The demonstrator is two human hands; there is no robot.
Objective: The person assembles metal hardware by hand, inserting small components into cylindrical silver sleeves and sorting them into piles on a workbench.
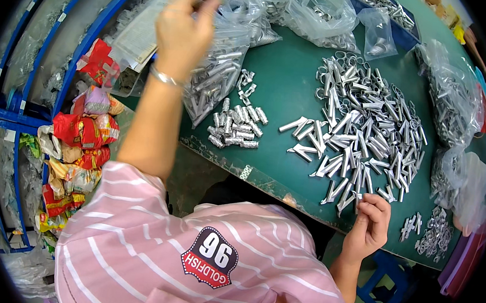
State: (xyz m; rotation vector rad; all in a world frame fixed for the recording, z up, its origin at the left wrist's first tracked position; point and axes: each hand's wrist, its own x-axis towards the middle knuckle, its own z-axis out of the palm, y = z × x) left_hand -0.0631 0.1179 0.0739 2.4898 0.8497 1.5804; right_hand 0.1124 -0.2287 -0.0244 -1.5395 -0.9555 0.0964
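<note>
The right hand [368,225] pinched a silver tube [358,203], with the heap of silver tubes [363,142] just ahead, many pointing away, while the farther left hand [186,32] curled, its hold too blurry to tell

Heaped loose toward two and three o'clock: slim silver tubes [343,123], many with a narrow flared end, lying flat and pointing every way, mixed with thin rings [348,60] toward the heap's twelve o'clock edge. Pinched at four o'clock in the right hand [369,221]: a small silver part [358,202], mostly hidden by fingers. Slumped toward eleven o'clock, near the blurred left hand [186,30]: a clear bag [230,52], packed with metal pieces.
</note>
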